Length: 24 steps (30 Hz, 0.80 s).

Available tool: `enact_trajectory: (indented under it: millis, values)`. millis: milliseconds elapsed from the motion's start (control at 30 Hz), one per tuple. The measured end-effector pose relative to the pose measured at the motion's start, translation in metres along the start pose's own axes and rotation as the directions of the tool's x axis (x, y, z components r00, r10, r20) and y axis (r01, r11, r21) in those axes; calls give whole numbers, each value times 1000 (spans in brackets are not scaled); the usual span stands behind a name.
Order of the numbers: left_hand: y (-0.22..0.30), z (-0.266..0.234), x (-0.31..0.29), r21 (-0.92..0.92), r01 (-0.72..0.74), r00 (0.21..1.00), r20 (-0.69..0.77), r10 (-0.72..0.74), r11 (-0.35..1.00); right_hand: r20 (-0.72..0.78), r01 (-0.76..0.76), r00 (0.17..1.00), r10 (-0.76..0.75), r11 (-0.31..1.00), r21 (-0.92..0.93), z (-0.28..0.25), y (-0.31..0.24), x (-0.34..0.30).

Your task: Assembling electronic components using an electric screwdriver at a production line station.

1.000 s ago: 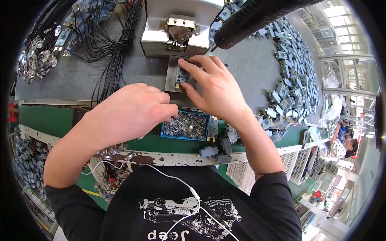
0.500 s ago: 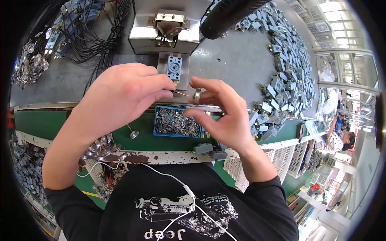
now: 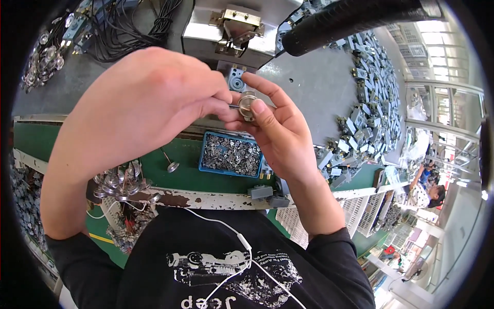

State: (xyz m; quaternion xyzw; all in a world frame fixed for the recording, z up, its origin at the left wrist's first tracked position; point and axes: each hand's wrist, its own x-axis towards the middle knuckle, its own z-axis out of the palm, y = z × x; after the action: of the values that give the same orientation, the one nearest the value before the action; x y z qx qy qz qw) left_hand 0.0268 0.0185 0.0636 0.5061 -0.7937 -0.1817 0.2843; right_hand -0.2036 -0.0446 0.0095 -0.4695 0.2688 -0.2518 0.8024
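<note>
Both my hands meet over the front edge of the metal work surface. Between the thumb and fingers of my right hand (image 3: 282,131) is a small round metal capsule (image 3: 247,107), its flat face turned up. From its left side runs a thin stem (image 3: 233,106), pinched by the fingertips of my left hand (image 3: 164,90), whose back hides most of the stem. Just beyond my fingers a blue-grey plastic block (image 3: 236,82) with a round recess lies on a metal plate, partly covered by my right index finger. A blue tray (image 3: 201,167) of small metal pieces stands below my hands.
A metal press-like fixture (image 3: 241,28) stands behind the block, with a thick black tube (image 3: 355,26) to its right. Blue-grey housings (image 3: 370,113) pile up at the right. Black cables (image 3: 139,36) and metal capsules (image 3: 45,62) lie at left; more capsules (image 3: 118,183) hang near the front rail.
My right fingers have closed on the capsule and turned its flat face upward. Both hands have come together, and my left hand has shifted forward. The view has shifted slightly.
</note>
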Motion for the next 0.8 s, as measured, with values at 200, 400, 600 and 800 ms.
enact_trajectory:
  millis: [200, 400, 600, 800]
  values:
    - [-4, 4, 0, -19, 28, 999, -20, -28, 999, -102, 110, 986, -135, 969, -220, 3, 2, 3]
    - [0, 24, 0, -501, 294, 955, 111, -276, 814, -238, 231, 934, -267, 958, -167, 5, 5, -4]
    - [-7, 26, -2, -218, 0, 998, -68, -15, 976, 92, -116, 986, 136, 974, -196, -21, -33, -3]
    - [-4, 31, -1, -366, -13, 987, -154, -47, 931, 43, 119, 993, -111, 949, -292, -15, -28, -24]
